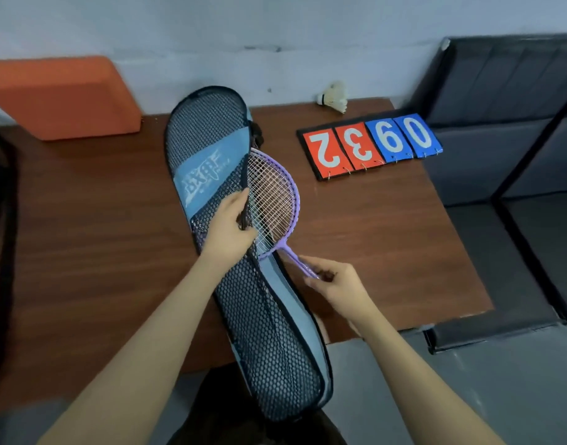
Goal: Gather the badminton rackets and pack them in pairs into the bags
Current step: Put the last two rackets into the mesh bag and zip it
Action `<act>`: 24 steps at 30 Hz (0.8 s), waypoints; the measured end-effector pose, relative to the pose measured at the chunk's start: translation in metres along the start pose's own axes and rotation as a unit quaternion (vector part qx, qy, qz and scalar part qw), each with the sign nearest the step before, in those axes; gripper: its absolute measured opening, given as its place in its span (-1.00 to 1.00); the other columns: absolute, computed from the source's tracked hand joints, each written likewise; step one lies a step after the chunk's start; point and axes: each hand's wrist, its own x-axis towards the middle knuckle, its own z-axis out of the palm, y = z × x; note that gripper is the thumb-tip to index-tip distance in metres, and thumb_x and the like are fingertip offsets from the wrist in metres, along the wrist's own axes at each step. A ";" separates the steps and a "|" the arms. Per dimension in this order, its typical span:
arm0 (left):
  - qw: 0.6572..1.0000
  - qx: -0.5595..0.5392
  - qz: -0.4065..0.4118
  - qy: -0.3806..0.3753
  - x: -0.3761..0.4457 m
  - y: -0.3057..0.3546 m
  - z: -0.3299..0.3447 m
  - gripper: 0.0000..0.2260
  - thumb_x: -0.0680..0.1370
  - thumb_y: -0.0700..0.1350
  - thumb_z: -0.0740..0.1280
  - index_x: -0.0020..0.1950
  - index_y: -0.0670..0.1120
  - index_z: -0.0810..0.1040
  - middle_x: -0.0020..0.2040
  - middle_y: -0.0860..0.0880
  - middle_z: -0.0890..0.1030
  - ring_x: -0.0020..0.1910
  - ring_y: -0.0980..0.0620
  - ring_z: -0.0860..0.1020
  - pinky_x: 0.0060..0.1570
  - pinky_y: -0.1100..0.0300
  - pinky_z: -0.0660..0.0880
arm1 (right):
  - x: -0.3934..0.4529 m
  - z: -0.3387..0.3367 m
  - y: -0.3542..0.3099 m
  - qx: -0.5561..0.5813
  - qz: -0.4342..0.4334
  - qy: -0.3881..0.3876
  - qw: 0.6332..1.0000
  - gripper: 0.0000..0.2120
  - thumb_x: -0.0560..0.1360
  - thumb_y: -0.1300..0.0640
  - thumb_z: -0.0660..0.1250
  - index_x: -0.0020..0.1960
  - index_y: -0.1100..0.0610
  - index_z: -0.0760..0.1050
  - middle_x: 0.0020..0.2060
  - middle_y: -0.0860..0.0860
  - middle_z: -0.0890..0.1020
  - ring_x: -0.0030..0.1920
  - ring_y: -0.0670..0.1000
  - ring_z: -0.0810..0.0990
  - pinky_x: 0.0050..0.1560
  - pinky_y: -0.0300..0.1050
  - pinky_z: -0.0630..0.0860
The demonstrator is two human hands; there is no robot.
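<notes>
The right hand (332, 281), just below frame centre, pinches the purple shaft of the racket (271, 200) between thumb and fingertips. From that hand the racket runs up and to the left, its long axis slanting toward the middle of the frame, with the strung head lying half under the bag's open edge. The left hand (229, 228), the nearer of the two to the racket head, grips that dark zipper edge of the bag (263, 332) and holds the mesh flap lifted just left of the strings. The bag lies lengthwise on the counter (388, 239), wide end toward the upper centre, narrow end hanging off the near edge at the bottom. A purple rim shows faintly through the mesh beside the left wrist, which may be a second racket already inside; I cannot tell for sure. To go in, the head probably needs sliding leftward under the flap. Upper right of the counter lie a scoreboard (369, 146) and a shuttlecock (333, 97); an orange block (60, 97) sits upper left.
</notes>
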 end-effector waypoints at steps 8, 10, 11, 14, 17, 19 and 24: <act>0.999 0.009 -0.030 0.037 -0.018 -0.024 -0.017 -0.41 0.45 -0.33 0.28 0.45 -0.04 0.26 -0.04 -0.03 0.39 -0.12 0.05 0.42 -0.13 0.33 0.28 | 0.037 0.054 -0.031 0.064 0.039 0.021 0.997 -0.71 0.39 0.41 0.38 0.11 0.27 0.58 -0.23 -0.03 0.65 -0.35 -0.27 0.54 -0.24 -0.38 0.47; 0.999 0.018 -0.035 0.034 -0.025 -0.033 -0.018 -0.41 0.44 -0.35 0.26 0.45 -0.07 0.26 -0.08 -0.03 0.36 -0.20 0.12 0.36 -0.23 0.41 0.25 | 0.051 0.067 -0.038 0.068 0.054 0.029 0.996 -0.72 0.38 0.41 0.40 0.08 0.30 0.58 -0.30 0.00 0.62 -0.43 -0.25 0.50 -0.32 -0.38 0.45; 0.998 0.014 -0.041 0.036 -0.029 -0.040 -0.020 -0.42 0.44 -0.35 0.26 0.44 -0.07 0.27 -0.11 -0.02 0.34 -0.23 0.13 0.36 -0.24 0.43 0.28 | 0.058 0.075 -0.044 0.071 0.061 0.032 0.995 -0.74 0.37 0.41 0.40 0.06 0.30 0.59 -0.33 -0.01 0.61 -0.45 -0.25 0.50 -0.34 -0.38 0.45; 0.998 -0.003 -0.053 0.028 -0.040 -0.055 -0.023 -0.44 0.47 -0.30 0.27 0.45 -0.01 0.27 -0.06 -0.03 0.39 -0.14 0.14 0.41 -0.16 0.43 0.37 | 0.073 0.087 -0.055 0.091 0.075 0.042 0.992 -0.77 0.38 0.43 0.38 0.02 0.29 0.60 -0.36 0.01 0.61 -0.46 -0.21 0.51 -0.36 -0.34 0.48; 0.997 -0.050 -0.060 0.030 -0.043 -0.069 -0.031 -0.46 0.49 -0.28 0.29 0.43 0.03 0.29 0.05 -0.01 0.46 0.00 0.09 0.48 0.03 0.21 0.48 | 0.087 0.102 -0.064 0.101 0.086 0.050 0.990 -0.78 0.38 0.43 0.37 -0.01 0.25 0.61 -0.32 0.06 0.63 -0.44 -0.17 0.54 -0.35 -0.33 0.49; 0.994 -0.076 -0.067 0.037 -0.040 -0.072 -0.039 -0.47 0.48 -0.29 0.29 0.42 0.04 0.33 0.08 0.00 0.47 0.00 0.11 0.49 0.05 0.22 0.48 | 0.098 0.112 -0.068 0.092 0.091 0.057 0.990 -0.79 0.38 0.42 0.38 -0.04 0.22 0.61 -0.29 0.11 0.64 -0.40 -0.12 0.56 -0.32 -0.29 0.52; 0.993 -0.086 -0.075 0.032 -0.031 -0.086 -0.050 -0.50 0.48 -0.31 0.28 0.38 0.01 0.37 0.07 0.01 0.48 -0.03 0.10 0.50 0.04 0.31 0.43 | 0.123 0.130 -0.065 0.037 0.101 0.075 0.991 -0.80 0.37 0.39 0.37 -0.02 0.23 0.59 -0.32 0.12 0.61 -0.36 -0.01 0.52 -0.27 -0.17 0.51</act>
